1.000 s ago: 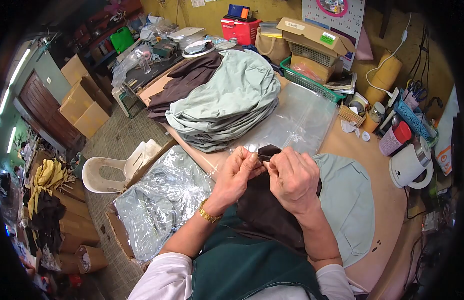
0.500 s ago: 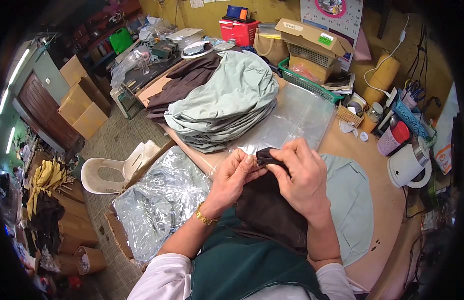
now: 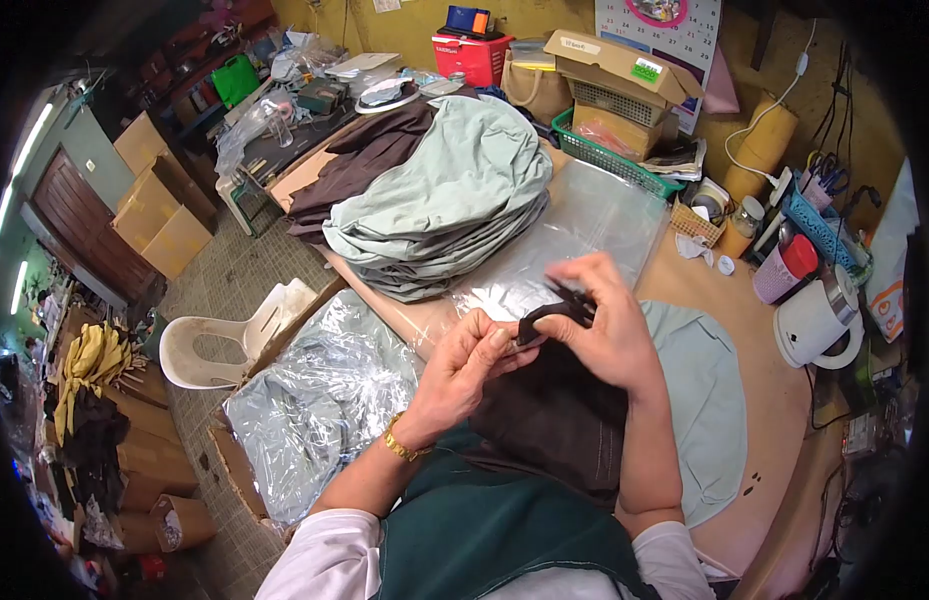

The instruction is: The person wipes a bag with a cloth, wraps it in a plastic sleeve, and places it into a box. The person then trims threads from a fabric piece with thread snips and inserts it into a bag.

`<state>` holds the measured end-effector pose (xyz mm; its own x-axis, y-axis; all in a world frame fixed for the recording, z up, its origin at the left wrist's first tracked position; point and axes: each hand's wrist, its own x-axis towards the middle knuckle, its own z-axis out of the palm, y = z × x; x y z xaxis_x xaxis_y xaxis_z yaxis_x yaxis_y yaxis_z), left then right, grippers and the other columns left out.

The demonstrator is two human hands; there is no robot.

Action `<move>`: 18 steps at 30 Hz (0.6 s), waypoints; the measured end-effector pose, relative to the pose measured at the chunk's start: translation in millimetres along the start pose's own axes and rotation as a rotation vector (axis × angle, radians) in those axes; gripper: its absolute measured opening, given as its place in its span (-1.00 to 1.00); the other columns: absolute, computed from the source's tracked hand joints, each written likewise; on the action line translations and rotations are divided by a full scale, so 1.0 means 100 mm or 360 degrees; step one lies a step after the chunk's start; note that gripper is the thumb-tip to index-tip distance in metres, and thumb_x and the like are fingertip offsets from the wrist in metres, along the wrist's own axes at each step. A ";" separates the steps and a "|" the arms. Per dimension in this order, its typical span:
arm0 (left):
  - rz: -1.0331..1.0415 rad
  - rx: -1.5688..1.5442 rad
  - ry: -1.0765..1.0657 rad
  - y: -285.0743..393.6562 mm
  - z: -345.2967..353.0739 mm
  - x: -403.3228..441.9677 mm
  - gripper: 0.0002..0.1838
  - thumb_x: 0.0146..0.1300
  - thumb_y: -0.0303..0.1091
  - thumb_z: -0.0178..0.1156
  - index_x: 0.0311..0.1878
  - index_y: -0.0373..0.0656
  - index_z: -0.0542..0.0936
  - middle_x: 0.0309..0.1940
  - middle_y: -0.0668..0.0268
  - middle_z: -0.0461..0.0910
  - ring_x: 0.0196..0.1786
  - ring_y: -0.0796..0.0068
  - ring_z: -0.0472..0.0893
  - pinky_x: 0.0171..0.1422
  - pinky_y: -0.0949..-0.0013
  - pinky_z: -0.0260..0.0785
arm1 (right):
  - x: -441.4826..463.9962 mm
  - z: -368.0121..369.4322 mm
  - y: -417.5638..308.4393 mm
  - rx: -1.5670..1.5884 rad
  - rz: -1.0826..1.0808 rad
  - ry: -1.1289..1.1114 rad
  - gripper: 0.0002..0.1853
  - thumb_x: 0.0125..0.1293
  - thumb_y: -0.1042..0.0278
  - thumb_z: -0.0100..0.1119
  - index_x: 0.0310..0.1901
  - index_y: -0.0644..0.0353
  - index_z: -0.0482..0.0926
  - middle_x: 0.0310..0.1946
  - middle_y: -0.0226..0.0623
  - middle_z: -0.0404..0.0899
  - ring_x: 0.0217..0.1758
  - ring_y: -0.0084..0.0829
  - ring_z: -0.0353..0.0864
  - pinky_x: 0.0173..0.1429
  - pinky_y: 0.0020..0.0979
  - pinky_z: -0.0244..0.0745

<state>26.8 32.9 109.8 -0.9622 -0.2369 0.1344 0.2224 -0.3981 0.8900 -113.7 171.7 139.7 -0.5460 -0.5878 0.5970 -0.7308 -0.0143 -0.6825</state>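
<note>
A dark brown cloth piece (image 3: 544, 430) hangs in front of me, with visible stitching near its right side. My left hand (image 3: 466, 358) pinches one gathered end of it between thumb and fingers. Just to the right, my right hand (image 3: 609, 325) grips the same bunched edge, thumb beneath and fingers above, partly blurred by motion. Under and to the right of the brown cloth, a pale green cloth piece (image 3: 696, 410) lies flat on the table. A tall stack of pale green cloth (image 3: 444, 200) stands beyond my hands, beside dark brown cloth (image 3: 359, 165).
Clear plastic sheets (image 3: 594, 220) lie behind my hands. A plastic-wrapped bundle (image 3: 319, 410) sits in an open carton at left, near a white plastic chair (image 3: 209, 360). A white kettle (image 3: 809, 325), a pink basket (image 3: 779, 275) and a green basket (image 3: 614, 160) line the table's far right.
My right hand has turned and its fingers have lifted, pulling the brown cloth's edge slightly up and right. My left hand has stayed almost in place.
</note>
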 end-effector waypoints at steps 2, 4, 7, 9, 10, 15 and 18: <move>-0.0002 0.0027 0.0053 0.01 -0.04 -0.05 -0.79 0.54 -0.26 -0.05 -0.14 -0.22 0.35 0.03 0.14 0.54 0.00 0.39 0.63 0.20 0.30 0.53 | -0.02 -0.05 0.28 0.0620 0.0588 -0.0518 -0.78 0.13 0.41 0.45 -0.33 0.34 0.58 -0.45 -0.40 0.58 -0.40 -0.62 0.47 -0.26 -0.51 0.41; 0.0064 0.0214 0.0145 0.02 -0.26 -0.03 -0.72 0.56 -0.17 -0.12 -0.10 -0.24 0.34 0.17 -0.03 0.52 -0.12 0.21 0.71 0.02 0.29 0.62 | 0.01 -0.04 0.19 0.0490 0.0557 -0.0378 -0.78 0.13 0.42 0.44 -0.34 0.35 0.57 -0.49 -0.41 0.56 -0.40 -0.63 0.46 -0.25 -0.50 0.41; 0.0316 0.0745 0.0679 0.06 -0.86 0.02 -0.56 0.54 -0.03 -0.12 -0.09 -0.28 0.49 -0.04 0.02 0.64 -0.43 0.57 0.58 -0.27 0.58 0.47 | 0.01 -0.05 0.11 0.0303 0.0487 -0.0239 -0.76 0.13 0.43 0.44 -0.36 0.34 0.54 -0.53 -0.37 0.56 -0.41 -0.62 0.47 -0.25 -0.47 0.42; 0.0117 0.1067 0.0773 0.13 -0.96 0.05 -0.61 0.51 -0.09 -0.01 0.07 -0.26 0.51 -0.17 0.20 0.66 -0.47 0.66 0.48 -0.27 0.64 0.36 | 0.00 -0.01 0.11 0.0254 0.0437 -0.0231 -0.75 0.12 0.42 0.45 -0.36 0.33 0.53 -0.52 -0.32 0.58 -0.42 -0.59 0.49 -0.25 -0.45 0.42; 0.0117 0.1071 0.0776 0.11 -0.92 0.09 -0.61 0.51 -0.09 -0.01 0.07 -0.26 0.51 -0.17 0.20 0.66 -0.47 0.66 0.48 -0.27 0.64 0.36 | -0.02 0.03 0.12 0.0177 0.0402 -0.0239 -0.75 0.10 0.41 0.45 -0.35 0.31 0.53 -0.52 -0.27 0.58 -0.43 -0.52 0.51 -0.25 -0.43 0.43; -0.0019 0.0960 0.0156 0.12 -0.32 0.30 -0.69 0.33 -0.33 0.28 0.08 -0.22 0.61 -0.42 0.48 0.61 -0.50 0.79 0.42 -0.37 0.66 0.33 | -0.03 0.10 -0.01 0.0012 0.0332 -0.0321 -0.73 0.05 0.41 0.46 -0.36 0.30 0.51 -0.48 -0.18 0.58 -0.43 -0.27 0.58 -0.28 -0.33 0.43; -0.0055 0.0461 0.0203 0.04 -0.38 0.36 -0.78 0.32 -0.31 0.30 -0.08 -0.25 0.67 -0.48 0.43 0.61 -0.57 0.78 0.49 -0.50 0.68 0.35 | -0.04 0.06 -0.03 -0.0039 0.0319 -0.0333 -0.74 0.04 0.42 0.46 -0.37 0.30 0.51 -0.46 -0.16 0.59 -0.41 -0.22 0.61 -0.29 -0.30 0.42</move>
<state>-1.3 -10.6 101.9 -0.9368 -0.3442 0.0623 0.1180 -0.1435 0.9826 -106.9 168.8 137.2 -0.5863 -0.7308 0.3494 -0.6278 0.1374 -0.7662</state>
